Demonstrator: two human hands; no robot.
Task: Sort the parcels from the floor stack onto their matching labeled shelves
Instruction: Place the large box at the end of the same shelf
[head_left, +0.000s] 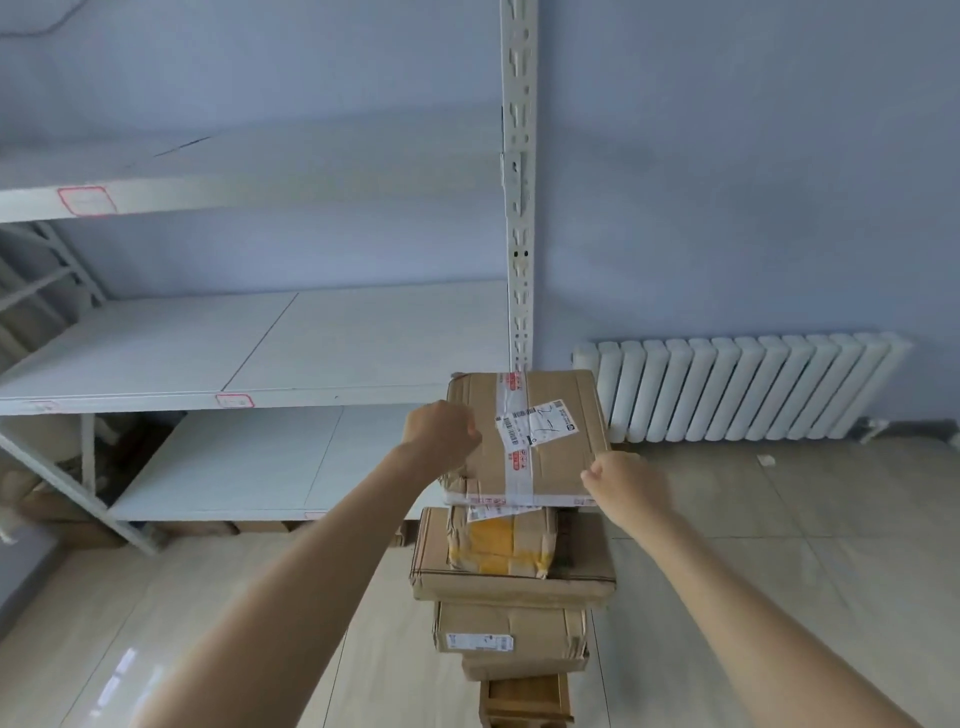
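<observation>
The left hand (441, 434) is closed over the left edge of the top cardboard parcel (540, 441), fingers curled under or around that side, and the right hand (626, 480) grips the near right corner of the same box, so both hands hold it between them. The parcel carries clear tape down its middle and a white shipping label (535, 422) with a handwritten mark that looks like "2-1", though I would not swear to it. It sits just above the floor stack (511, 582); whether it rests on the yellow-taped parcel (498, 545) beneath or is lifted clear, I cannot tell. Below that lie a wide flat carton, a smaller box with a label on its side, and at least one more carton at the bottom edge of view. To the left stands the white metal rack: the middle shelf (208, 353) and the shelf under it look bare of parcels, and the upper shelf's visible part also looks bare. Red-bordered shelf tags (235, 400) are too blurred to read. By this showing the sorting has barely begun: this box awaits placing, and the whole stack remains.
</observation>
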